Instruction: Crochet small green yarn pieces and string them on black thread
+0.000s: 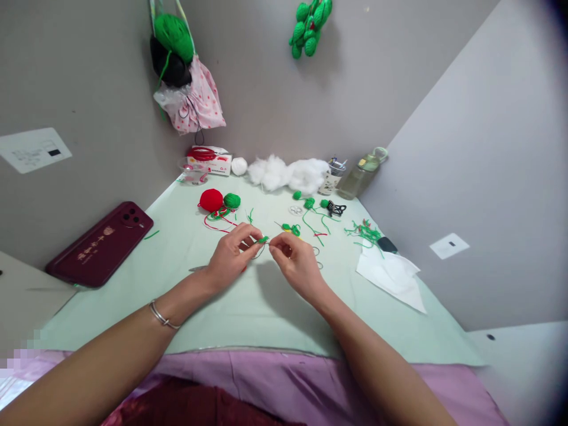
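My left hand [231, 254] pinches a small green yarn piece [263, 239] between thumb and fingertips above the table. A thin dark thread [261, 253] hangs in a curve below it. Close on the right, my right hand [295, 260] has thumb and forefinger pressed together by the end of the piece; what they hold is too small to make out. Beneath my left hand a pointed metal blade [198, 268] sticks out, mostly hidden. Just beyond my hands lies a green and yellow yarn bundle [291, 229].
Further back are a red yarn ball [211, 200], a green yarn ball [231, 201], white stuffing [284, 174], a pen cup [332, 178] and a bottle [361, 176]. Yarn scraps [364, 231] and a white tissue [390, 273] lie right; a dark red phone-shaped case [102, 242] leans left.
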